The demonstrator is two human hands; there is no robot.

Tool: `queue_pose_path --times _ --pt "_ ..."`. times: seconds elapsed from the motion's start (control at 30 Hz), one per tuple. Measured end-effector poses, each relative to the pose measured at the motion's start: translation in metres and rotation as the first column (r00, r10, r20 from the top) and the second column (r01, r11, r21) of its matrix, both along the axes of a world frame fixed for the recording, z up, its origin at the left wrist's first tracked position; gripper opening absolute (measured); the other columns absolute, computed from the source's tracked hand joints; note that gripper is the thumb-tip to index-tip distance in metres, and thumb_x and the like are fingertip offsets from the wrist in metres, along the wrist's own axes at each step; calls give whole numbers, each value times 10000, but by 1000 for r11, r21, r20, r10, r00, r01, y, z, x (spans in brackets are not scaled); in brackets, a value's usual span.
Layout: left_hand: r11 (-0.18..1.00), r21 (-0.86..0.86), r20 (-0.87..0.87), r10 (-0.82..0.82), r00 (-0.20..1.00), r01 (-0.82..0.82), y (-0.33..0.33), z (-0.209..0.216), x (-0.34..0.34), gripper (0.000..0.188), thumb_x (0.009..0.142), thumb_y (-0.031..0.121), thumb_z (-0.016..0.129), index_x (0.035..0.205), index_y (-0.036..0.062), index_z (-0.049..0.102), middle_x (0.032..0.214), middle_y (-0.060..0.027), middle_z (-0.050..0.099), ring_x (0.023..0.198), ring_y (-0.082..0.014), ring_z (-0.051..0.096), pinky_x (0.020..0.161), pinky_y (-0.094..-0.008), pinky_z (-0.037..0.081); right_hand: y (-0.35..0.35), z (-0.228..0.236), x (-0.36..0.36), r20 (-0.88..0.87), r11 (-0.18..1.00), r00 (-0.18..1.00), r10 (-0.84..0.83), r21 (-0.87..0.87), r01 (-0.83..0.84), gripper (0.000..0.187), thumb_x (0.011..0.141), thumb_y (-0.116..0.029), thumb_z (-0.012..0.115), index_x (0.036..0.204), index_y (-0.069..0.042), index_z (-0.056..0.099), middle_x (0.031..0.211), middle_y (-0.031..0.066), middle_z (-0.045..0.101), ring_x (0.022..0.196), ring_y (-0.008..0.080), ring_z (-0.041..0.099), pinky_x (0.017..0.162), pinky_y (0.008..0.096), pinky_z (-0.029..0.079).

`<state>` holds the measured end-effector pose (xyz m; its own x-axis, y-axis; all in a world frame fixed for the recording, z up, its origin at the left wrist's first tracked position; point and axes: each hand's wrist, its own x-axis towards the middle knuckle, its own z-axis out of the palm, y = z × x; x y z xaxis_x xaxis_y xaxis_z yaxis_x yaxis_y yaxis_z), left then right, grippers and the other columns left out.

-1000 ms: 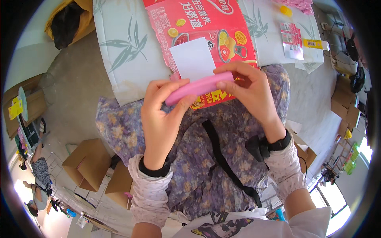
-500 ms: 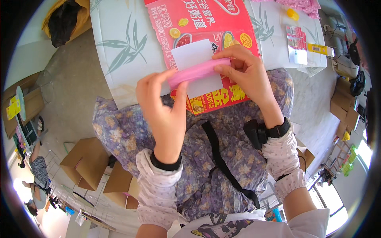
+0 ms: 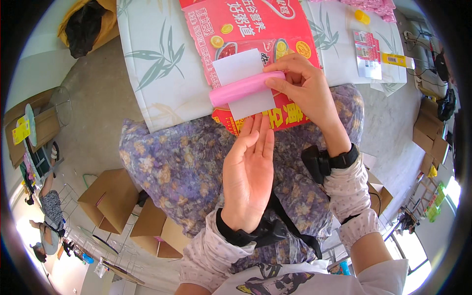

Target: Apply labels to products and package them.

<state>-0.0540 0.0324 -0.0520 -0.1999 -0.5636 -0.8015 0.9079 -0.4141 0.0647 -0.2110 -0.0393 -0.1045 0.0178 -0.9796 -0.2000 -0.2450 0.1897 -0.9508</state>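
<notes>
A smooth pink roll lies slantwise across a small white sheet of paper. Thumb and fingers of my right hand grip the roll at its right end. My left hand is palm up, its fingers stretched toward the paper's near edge and nothing in it; whether the fingertips touch the sheet I cannot tell. Under the paper is a flat red printed cardboard piece, on a table with a white leaf-patterned cover.
On the table's right are a yellow cap, small printed cards and a yellow tube. Pink packing material lies at the far edge. Cardboard boxes stand at lower left. Another person is at far left.
My left hand has let go of the roll's left end, moved down toward me and turned palm up. The right hand stays on the roll's right end.
</notes>
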Motion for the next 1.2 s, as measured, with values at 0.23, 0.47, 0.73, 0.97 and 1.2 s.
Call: queue_pose_path --times 0.23,0.47,0.73,0.97,1.2 --pt "973 163 -175 191 966 -163 -8 3 -3 435 870 14 565 1278 -57 428 1290 -125 508 1239 -219 473 1017 -355 416 -2 2 -1 -15 1000 1000 18 11 -18 183 793 -78 727 958 -6 694 888 15 561 645 56 461 576 208 395" --pt "999 35 45 14 999 -15 -1 -12 -12 370 871 45 592 1218 -10 475 1224 -102 534 1145 -199 528 947 -348 437 -2 -1 -3 11 1000 1000 13 12 -13 191 791 -88 731 958 -4 693 878 16 562 648 62 473 585 218 408" --pt "751 -260 959 124 256 607 -18 -39 -14 482 757 -103 679 1184 0 481 1060 -100 537 996 -219 568 831 -347 471 -2 4 -4 -85 999 996 40 -2 -40 197 782 -97 738 958 -15 699 864 25 564 637 75 483 577 232 412" --pt "514 22 676 625 -392 858 -52 -47 16 207 676 28 750 845 84 645 931 -20 603 900 -255 548 785 -367 429 0 3 -5 -78 1000 997 20 16 -19 198 772 -104 748 945 -21 701 859 28 565 617 81 480 559 238 411" --pt "451 -55 815 536 -220 891 -63 -48 18 119 749 26 731 831 57 651 871 -51 677 858 -224 611 744 -321 476 1 5 -7 -143 1000 990 21 4 -21 297 778 -103 744 1055 -25 670 869 39 574 639 80 515 571 237 427"
